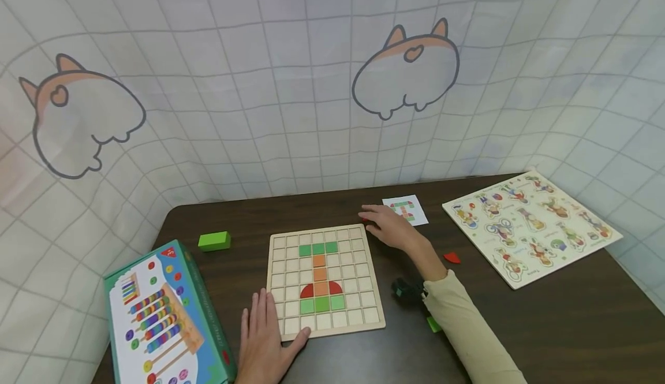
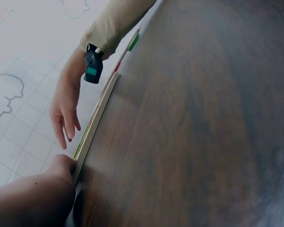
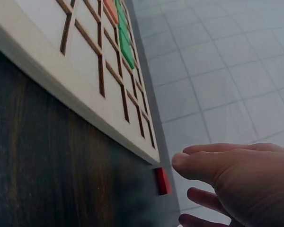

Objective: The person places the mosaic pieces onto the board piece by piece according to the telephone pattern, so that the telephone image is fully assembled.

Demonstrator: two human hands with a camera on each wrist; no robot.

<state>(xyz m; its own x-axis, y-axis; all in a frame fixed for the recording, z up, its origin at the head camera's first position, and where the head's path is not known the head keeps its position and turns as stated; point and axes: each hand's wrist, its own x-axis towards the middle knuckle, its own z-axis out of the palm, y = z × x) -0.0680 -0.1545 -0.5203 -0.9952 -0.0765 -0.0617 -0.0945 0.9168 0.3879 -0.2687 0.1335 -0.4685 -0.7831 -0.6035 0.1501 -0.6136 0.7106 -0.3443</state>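
A wooden grid board (image 1: 353,300) lies on the table. Set in its cells are green squares (image 1: 318,249) at the top, orange squares (image 1: 320,273) down the middle, two red quarter-round pieces (image 1: 335,287) and a lower green row (image 1: 322,304). My left hand (image 1: 264,340) rests at the board's lower left corner, fingers along the left side and thumb by the front edge. Past the upper right corner, my right hand (image 1: 392,226) hovers with loosely bent fingers over a red piece (image 3: 163,181). The right wrist view shows a gap between that piece and the hand.
A pattern card (image 1: 418,213) lies behind the right hand. Another red piece (image 1: 452,257) and a green piece (image 1: 433,324) lie near the right forearm. A picture puzzle board (image 1: 525,274) is at right; a green block (image 1: 214,241) and toy box (image 1: 202,303) are at left.
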